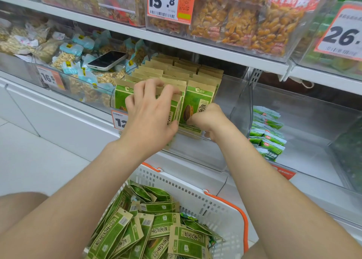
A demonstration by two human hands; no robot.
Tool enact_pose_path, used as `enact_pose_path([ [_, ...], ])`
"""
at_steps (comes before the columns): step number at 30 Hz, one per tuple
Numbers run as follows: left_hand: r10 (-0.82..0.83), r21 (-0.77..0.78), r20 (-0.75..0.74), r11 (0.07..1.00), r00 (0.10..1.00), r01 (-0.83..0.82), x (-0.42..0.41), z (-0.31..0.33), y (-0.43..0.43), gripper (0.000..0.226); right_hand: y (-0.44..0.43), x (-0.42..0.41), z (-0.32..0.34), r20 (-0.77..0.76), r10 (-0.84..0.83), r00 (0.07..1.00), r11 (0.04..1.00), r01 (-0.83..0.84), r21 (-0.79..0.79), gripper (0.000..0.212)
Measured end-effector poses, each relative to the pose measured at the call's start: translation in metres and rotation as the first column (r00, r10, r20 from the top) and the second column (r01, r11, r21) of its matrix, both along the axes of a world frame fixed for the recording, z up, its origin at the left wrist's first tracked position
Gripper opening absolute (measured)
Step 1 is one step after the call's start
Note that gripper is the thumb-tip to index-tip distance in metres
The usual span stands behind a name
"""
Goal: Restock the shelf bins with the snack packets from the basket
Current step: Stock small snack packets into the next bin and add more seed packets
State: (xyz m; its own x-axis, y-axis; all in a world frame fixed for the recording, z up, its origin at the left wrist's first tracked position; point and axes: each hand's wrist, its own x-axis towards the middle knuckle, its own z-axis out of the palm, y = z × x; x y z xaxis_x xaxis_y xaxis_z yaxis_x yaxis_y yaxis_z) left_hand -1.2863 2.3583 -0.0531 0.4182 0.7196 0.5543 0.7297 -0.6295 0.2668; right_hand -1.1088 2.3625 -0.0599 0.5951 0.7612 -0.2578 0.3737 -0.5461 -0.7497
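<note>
Head view, green-and-kraft snack packets, upright rows, clear bin

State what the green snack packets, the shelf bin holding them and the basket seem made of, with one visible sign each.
The snack packets look like matt kraft paper: tan tops, crisp folds; any lining is unseen. The shelf bin is clear, glossy hard plastic: contents show through, walls reflect. The basket is probably moulded white plastic: even perforated wall.

Centre: left hand grips upright green packets in clear bin; right hand curled alongside. Basket lower centre, part-full.
</note>
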Motion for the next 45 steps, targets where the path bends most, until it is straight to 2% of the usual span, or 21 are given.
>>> enact_pose_path([
  [3, -0.013, 0.011, 0.066, 1.000, 0.998, 0.013, -0.002, -0.001, -0.004, 0.077, -0.014, -0.001, 0.008, 0.083, 0.073, 0.994, 0.997, -0.075, 0.019, 0.037],
  [5, -0.011, 0.041, 0.109, 0.999, 0.994, 0.007, -0.003, -0.002, -0.008, 0.076, -0.031, -0.003, 0.014, 0.268, 0.132, 0.954, 0.990, -0.141, 0.012, 0.023],
  [8, 0.003, 0.141, 0.194, 0.990, 0.981, -0.031, -0.008, -0.003, -0.017, 0.042, -0.063, -0.017, 0.021, 0.610, 0.122, 0.783, 0.974, -0.213, 0.078, 0.015],
  [9, 0.010, 0.115, 0.210, 0.993, 0.978, -0.035, -0.010, -0.004, -0.020, 0.031, -0.073, -0.026, 0.024, 0.693, 0.116, 0.711, 0.956, -0.270, 0.116, 0.014],
  [11, 0.040, -0.077, 0.183, 0.997, 0.982, -0.026, -0.016, -0.008, -0.026, 0.016, -0.090, -0.041, 0.031, 0.779, 0.132, 0.613, 0.883, -0.429, 0.188, 0.017],
  [12, 0.047, -0.193, 0.100, 0.981, 0.994, -0.027, -0.018, -0.013, -0.027, 0.012, -0.095, -0.048, 0.031, 0.786, 0.174, 0.593, 0.843, -0.502, 0.193, 0.017],
  [14, -0.032, -0.354, -0.198, 0.934, 0.980, -0.041, -0.022, -0.031, -0.027, 0.022, -0.106, -0.061, 0.026, 0.765, 0.320, 0.558, 0.794, -0.599, 0.105, 0.018],
  [15, -0.095, -0.417, -0.363, 0.906, 0.927, -0.070, -0.024, -0.042, -0.024, 0.027, -0.111, -0.067, 0.018, 0.743, 0.412, 0.528, 0.774, -0.633, 0.021, 0.018],
  [17, -0.233, -0.509, -0.632, 0.844, 0.739, -0.169, -0.027, -0.070, -0.022, 0.022, -0.119, -0.075, -0.002, 0.677, 0.605, 0.419, 0.697, -0.689, -0.197, 0.017],
  [20, -0.434, -0.581, -0.771, 0.778, 0.466, -0.238, -0.034, -0.120, -0.029, 0.017, -0.127, -0.082, -0.034, 0.544, 0.811, 0.216, 0.518, -0.698, -0.494, 0.022],
  [22, -0.488, -0.605, -0.782, 0.742, 0.387, -0.289, -0.040, -0.148, -0.037, 0.012, -0.130, -0.088, -0.049, 0.450, 0.884, 0.128, 0.410, -0.674, -0.614, 0.023],
  [24, -0.505, -0.608, -0.788, 0.727, 0.352, -0.318, -0.047, -0.170, -0.046, 0.013, -0.132, -0.095, -0.059, 0.347, 0.934, 0.082, 0.314, -0.651, -0.691, 0.012],
  [28, -0.464, -0.584, -0.804, 0.734, 0.372, -0.347, -0.069, -0.203, -0.059, 0.071, -0.131, -0.104, -0.068, 0.242, 0.969, 0.047, 0.213, -0.656, -0.724, 0.011],
  [29, -0.472, -0.588, -0.802, 0.728, 0.365, -0.353, -0.075, -0.211, -0.061, 0.081, -0.130, -0.105, -0.069, 0.233, 0.972, 0.043, 0.202, -0.667, -0.718, 0.011],
  [31, -0.500, -0.600, -0.797, 0.719, 0.338, -0.352, -0.084, -0.223, -0.061, 0.088, -0.127, -0.108, -0.070, 0.215, 0.975, 0.055, 0.193, -0.690, -0.697, 0.011],
  [32, -0.507, -0.598, -0.799, 0.724, 0.324, -0.344, -0.088, -0.230, -0.060, 0.085, -0.126, -0.108, -0.071, 0.211, 0.976, 0.057, 0.191, -0.695, -0.693, 0.008],
  [34, -0.512, -0.597, -0.800, 0.730, 0.314, -0.331, -0.090, -0.237, -0.056, 0.075, -0.123, -0.108, -0.072, 0.208, 0.976, 0.057, 0.189, -0.690, -0.699, 0.019],
  [37, -0.476, -0.584, -0.801, 0.755, 0.364, -0.298, -0.091, -0.243, -0.048, 0.054, -0.118, -0.107, -0.076, 0.214, 0.976, 0.030, 0.179, -0.668, -0.722, 0.010],
  [39, -0.411, -0.537, -0.817, 0.798, 0.403, -0.273, -0.091, -0.245, -0.041, 0.037, -0.116, -0.107, -0.078, 0.219, 0.975, 0.029, 0.184, -0.656, -0.732, 0.013],
  [43, -0.304, -0.489, -0.800, 0.829, 0.517, -0.270, -0.086, -0.235, -0.030, 0.015, -0.113, -0.105, -0.077, 0.220, 0.975, 0.022, 0.179, -0.663, -0.727, 0.014],
  [45, -0.238, -0.500, -0.741, 0.820, 0.627, -0.278, -0.083, -0.224, -0.024, 0.014, -0.113, -0.103, -0.073, 0.248, 0.968, 0.044, 0.213, -0.668, -0.713, 0.013],
])
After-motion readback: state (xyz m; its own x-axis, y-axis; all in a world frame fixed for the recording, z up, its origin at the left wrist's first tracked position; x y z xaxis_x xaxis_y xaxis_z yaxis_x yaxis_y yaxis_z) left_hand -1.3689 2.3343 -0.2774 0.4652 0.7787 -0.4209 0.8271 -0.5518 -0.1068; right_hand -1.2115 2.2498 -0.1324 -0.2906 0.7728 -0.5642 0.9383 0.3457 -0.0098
